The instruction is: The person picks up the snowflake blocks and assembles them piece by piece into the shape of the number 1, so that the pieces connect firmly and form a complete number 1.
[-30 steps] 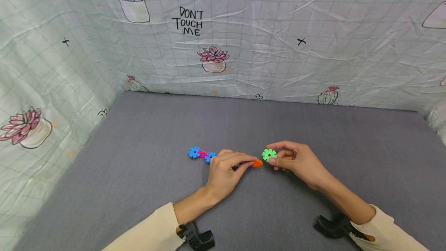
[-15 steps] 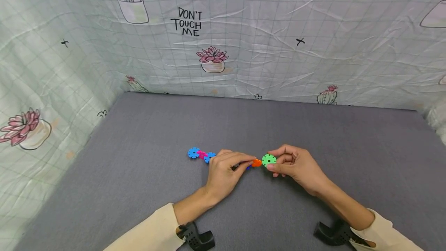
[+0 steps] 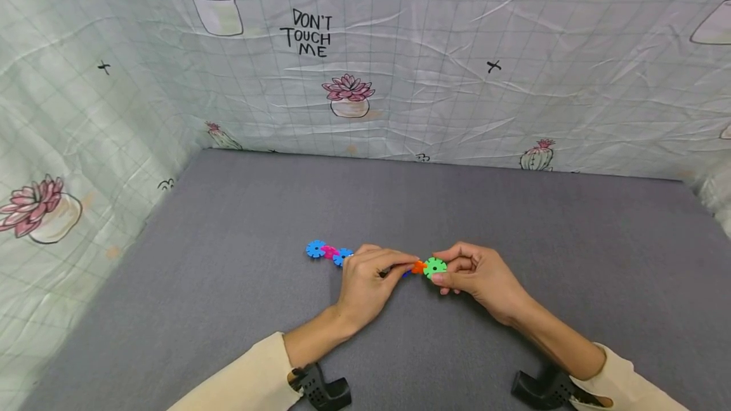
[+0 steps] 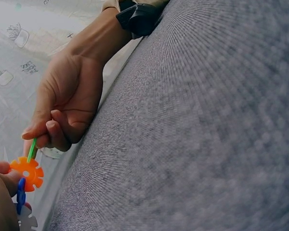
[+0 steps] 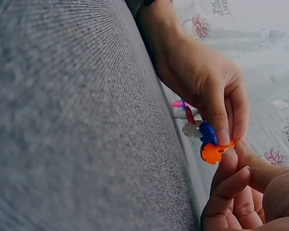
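Note:
Slotted plastic discs are joined in a chain, with a light blue disc (image 3: 315, 249) at its left end and a pink disc (image 3: 329, 252) beside it. My left hand (image 3: 368, 284) covers the middle of the chain and pinches the orange disc (image 4: 26, 173) near its right end. A dark blue disc (image 5: 208, 134) is attached to the orange one, and a white disc (image 5: 191, 129) follows. Between thumb and fingers my right hand (image 3: 482, 278) pinches a green disc (image 3: 435, 267). Its edge meets the orange disc's rim, the two standing crosswise in the left wrist view.
A grey cloth-covered table (image 3: 228, 309) lies under both hands. Behind and to the left hangs a printed curtain (image 3: 422, 81) with plant drawings. Each wrist wears a black camera mount (image 3: 322, 389).
My right hand has moved left and slightly down, bringing the green disc from apart to contact with the orange disc. The left hand has stayed nearly still.

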`<state>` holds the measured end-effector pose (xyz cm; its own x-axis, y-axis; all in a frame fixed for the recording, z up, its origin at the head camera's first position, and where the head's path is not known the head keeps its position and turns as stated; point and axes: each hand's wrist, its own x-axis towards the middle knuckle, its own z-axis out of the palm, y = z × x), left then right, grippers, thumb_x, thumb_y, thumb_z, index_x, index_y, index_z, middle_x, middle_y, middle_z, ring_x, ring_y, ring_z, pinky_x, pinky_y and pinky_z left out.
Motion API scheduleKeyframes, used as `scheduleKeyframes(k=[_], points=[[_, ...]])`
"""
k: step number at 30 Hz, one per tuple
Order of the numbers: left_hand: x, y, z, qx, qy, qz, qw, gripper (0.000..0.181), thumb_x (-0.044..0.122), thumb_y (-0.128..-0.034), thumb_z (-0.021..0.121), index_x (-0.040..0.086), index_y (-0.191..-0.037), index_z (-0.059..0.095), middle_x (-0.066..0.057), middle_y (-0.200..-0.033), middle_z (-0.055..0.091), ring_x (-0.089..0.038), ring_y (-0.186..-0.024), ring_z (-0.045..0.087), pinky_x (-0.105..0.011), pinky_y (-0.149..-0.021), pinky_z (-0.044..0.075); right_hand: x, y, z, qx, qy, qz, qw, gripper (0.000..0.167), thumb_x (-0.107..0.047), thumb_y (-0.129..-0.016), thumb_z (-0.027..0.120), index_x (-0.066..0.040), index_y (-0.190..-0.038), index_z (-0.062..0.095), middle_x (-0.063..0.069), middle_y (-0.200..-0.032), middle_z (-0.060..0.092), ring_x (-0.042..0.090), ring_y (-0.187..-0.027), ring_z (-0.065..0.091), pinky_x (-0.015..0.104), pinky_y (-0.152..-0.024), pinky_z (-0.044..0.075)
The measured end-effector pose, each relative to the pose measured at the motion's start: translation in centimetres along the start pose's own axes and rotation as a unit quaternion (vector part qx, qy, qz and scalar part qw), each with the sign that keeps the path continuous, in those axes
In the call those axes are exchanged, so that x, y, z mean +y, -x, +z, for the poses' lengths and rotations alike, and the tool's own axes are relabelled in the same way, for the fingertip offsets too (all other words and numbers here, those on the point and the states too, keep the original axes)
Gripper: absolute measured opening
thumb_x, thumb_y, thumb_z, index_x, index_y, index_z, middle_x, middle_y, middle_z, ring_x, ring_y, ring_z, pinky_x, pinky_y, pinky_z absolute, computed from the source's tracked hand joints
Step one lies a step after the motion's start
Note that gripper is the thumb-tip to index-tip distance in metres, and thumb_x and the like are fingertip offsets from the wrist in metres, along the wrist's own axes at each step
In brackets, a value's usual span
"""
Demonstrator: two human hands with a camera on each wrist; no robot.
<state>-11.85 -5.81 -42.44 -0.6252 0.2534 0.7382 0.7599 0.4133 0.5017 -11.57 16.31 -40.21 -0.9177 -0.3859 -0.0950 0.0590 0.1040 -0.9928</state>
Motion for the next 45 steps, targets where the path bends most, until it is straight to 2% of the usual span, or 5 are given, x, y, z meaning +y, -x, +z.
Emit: scheduleKeyframes(k=[15, 22, 27, 34, 45], points=[[0.4, -0.2, -0.1, 0.021, 0.006, -0.017, 0.9996, 0.012, 0.004, -0.0765, 0.078, 0.011, -0.086, 0.078, 0.004, -0.083, 0.073, -0.005, -0.072, 0.066, -0.023, -0.071, 0.049, 0.2, -0.1, 0.5, 0.001, -0.012, -0.003, 0.9999, 0.044, -0.007, -0.082, 0.075, 0.012, -0.116, 0.056, 0.009, -0.079, 0.068, 0.021, -0.065, 0.064, 0.030, -0.057, 0.052], [0.8, 0.0, -0.3, 0.013, 0.010, -0.050, 0.9986, 0.012, 0.003, -0.0759, 0.078, 0.011, -0.084, 0.078, 0.004, -0.081, 0.073, -0.010, -0.073, 0.065, -0.021, -0.066, 0.050, 0.3, -0.2, 0.7, 0.000, -0.014, 0.003, 0.9999, 0.042, -0.007, -0.081, 0.076, 0.012, -0.115, 0.058, 0.011, -0.079, 0.068, 0.021, -0.065, 0.064, 0.028, -0.056, 0.051], [1.0, 0.0, -0.3, 0.012, 0.006, -0.060, 0.9981, 0.011, 0.002, -0.0760, 0.078, 0.011, -0.083, 0.078, 0.003, -0.078, 0.072, -0.012, -0.071, 0.063, -0.018, -0.060, 0.049, 0.3, -0.3, 0.9, -0.004, -0.015, 0.005, 0.9999, 0.041, -0.006, -0.082, 0.076, 0.012, -0.113, 0.058, 0.011, -0.079, 0.068, 0.021, -0.065, 0.065, 0.027, -0.055, 0.050], [0.9, 0.0, -0.2, 0.016, 0.015, -0.076, 0.9968, 0.009, 0.003, -0.0764, 0.077, 0.011, -0.082, 0.078, 0.003, -0.075, 0.071, -0.011, -0.070, 0.063, -0.018, -0.059, 0.049, 0.2, -0.3, 1.2, 0.006, -0.012, 0.011, 0.9999, 0.036, -0.007, -0.080, 0.077, 0.011, -0.106, 0.059, 0.014, -0.084, 0.070, 0.022, -0.068, 0.066, 0.031, -0.061, 0.054], [0.9, 0.1, -0.2, 0.023, 0.025, -0.086, 0.9957, 0.008, 0.002, -0.0776, 0.076, 0.009, -0.080, 0.077, 0.002, -0.073, 0.070, -0.011, -0.070, 0.063, -0.018, -0.059, 0.050, 0.0, -0.1, 1.9, 0.010, -0.037, 0.017, 0.9991, 0.044, -0.005, -0.081, 0.075, 0.014, -0.115, 0.055, 0.015, -0.083, 0.070, 0.021, -0.067, 0.066, 0.031, -0.061, 0.054]])
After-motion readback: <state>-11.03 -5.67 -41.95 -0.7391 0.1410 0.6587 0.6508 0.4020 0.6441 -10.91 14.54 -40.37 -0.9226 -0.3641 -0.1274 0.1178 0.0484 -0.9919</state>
